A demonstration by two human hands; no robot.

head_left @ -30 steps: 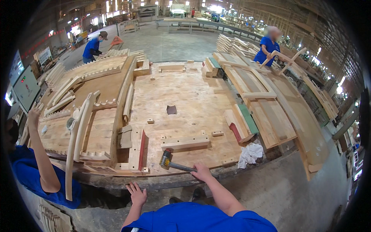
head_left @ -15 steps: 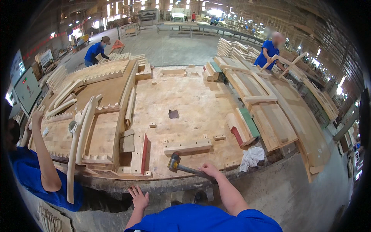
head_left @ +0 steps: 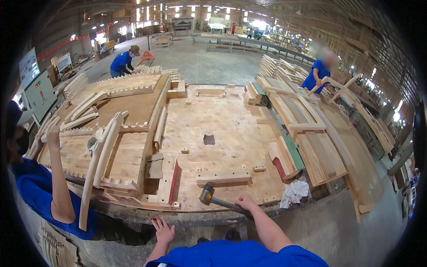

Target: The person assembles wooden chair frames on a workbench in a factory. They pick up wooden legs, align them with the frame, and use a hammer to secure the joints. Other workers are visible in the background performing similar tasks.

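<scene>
My right hand is closed round the dark handle of a mallet near the front edge of a wooden jig table. The mallet's head lies to the left, close to a wooden block with holes. My left hand is at the table's dark front edge, with fingers spread and nothing held. Left of the block stands a jig block with a red side. A white cloth lies at the right front corner.
At left, a co-worker's raised arm is beside curved wooden pieces on a notched rack. Another person bends at the far left. A third person handles a wooden frame at right. Wooden frames lie on the right bench.
The whole view has shifted slightly, so the table appears a little further right and lower. Both my hands and the mallet keep nearly the same places on the table.
</scene>
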